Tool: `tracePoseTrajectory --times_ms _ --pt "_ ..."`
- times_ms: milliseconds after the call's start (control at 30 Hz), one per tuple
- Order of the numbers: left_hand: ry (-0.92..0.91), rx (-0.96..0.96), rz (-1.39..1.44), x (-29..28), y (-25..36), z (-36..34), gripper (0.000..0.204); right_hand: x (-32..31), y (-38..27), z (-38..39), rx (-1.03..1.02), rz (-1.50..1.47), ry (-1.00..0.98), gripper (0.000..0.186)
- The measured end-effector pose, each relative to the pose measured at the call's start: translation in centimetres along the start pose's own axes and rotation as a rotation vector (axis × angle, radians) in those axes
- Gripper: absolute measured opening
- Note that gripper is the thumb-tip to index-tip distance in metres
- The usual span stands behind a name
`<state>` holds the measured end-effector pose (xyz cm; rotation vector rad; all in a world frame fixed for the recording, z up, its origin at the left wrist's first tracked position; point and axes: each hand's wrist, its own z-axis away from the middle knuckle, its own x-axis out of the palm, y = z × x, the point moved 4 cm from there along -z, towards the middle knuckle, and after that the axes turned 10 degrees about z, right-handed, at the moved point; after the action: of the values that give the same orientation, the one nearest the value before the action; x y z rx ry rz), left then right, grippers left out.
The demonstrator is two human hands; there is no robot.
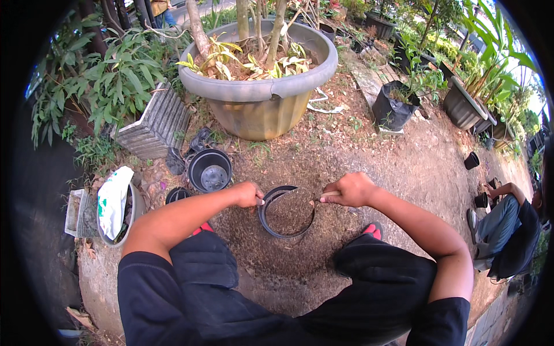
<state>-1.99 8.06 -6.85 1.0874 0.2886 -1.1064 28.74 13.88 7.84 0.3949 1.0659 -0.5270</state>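
Note:
A round black plastic pot [266,222] stands on the ground between my feet, with loose brown soil [290,212] inside its rim. My left hand [248,195] is closed at the pot's left edge, its thumb and fingertips pinched at the rim. On the opposite side, my right hand [351,190] is closed like a fist, its thumb pointing toward the rim. Something slim and pale shows at the right fingers, too small to name. Both arms reach in, elbows bent outward.
An empty black pot [210,170] stands left of my hands. Ahead is a large grey planter [259,89] with thick stems. A white bag [115,202] lies in an oval planter at left. Another person [508,230] crouches at right near small black pots [472,160].

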Motion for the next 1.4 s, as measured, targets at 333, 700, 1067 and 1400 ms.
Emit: tracePoseTrajectory --times_ms 333,700,1067,1400 --pt "-0.053 0.038 0.018 -0.3 -0.2 -0.5 0.024 -0.2 -0.2 -0.4 0.000 0.002 -0.057 0.053" --pt "-0.020 0.084 0.065 0.1 -0.7 -0.4 0.021 -0.8 -0.6 0.4 0.029 0.009 -0.141 0.053" --pt "-0.061 0.032 -0.002 -0.1 0.1 0.3 0.020 -1.0 -1.8 0.3 0.043 0.014 -0.186 0.053" --pt "-0.023 0.027 0.029 -0.1 0.8 1.1 0.021 0.3 -0.5 0.7 -0.005 -0.048 -0.158 0.055"
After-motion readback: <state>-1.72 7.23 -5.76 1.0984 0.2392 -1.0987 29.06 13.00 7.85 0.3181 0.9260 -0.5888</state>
